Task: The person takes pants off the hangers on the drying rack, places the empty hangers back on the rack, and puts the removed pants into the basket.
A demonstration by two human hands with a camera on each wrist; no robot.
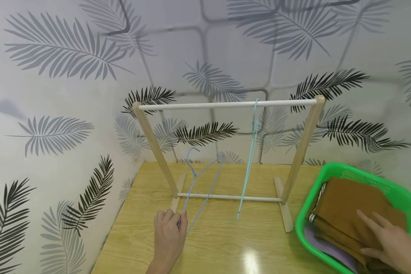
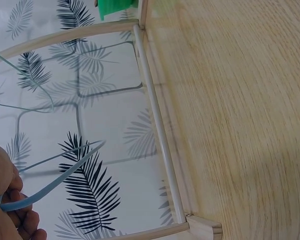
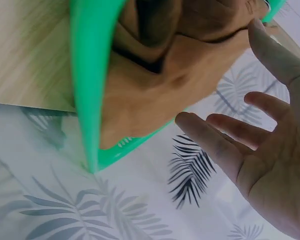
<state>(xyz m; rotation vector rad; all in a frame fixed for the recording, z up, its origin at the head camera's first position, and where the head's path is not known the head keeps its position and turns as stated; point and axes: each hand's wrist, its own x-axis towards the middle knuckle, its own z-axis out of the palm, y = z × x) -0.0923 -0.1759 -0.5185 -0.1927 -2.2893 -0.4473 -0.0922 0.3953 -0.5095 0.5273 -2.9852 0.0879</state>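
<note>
In the head view my left hand (image 1: pixel 169 232) grips a lavender-blue clothes hanger (image 1: pixel 202 201) by one end, its hook pointing up. The left wrist view shows the fingers (image 2: pixel 27 220) curled round the hanger's arm. My right hand (image 1: pixel 392 239) is over the green basket (image 1: pixel 333 167) at the right, fingers spread above the folded brown cloth (image 1: pixel 354 201). Seen from the right wrist, the fingers are apart, with the brown cloth (image 3: pixel 155 95) just beyond them. A lilac cloth (image 1: pixel 328 245) lies lower in the basket.
A wooden clothes rack (image 1: pixel 303 152) with a white top rail (image 1: pixel 205 105) stands on the wood-grain table (image 1: pixel 219 243). One mint-green hanger (image 1: pixel 250 163) hangs from the rail, right of its middle. Behind is a wall (image 1: pixel 72 95) patterned with feathery leaves.
</note>
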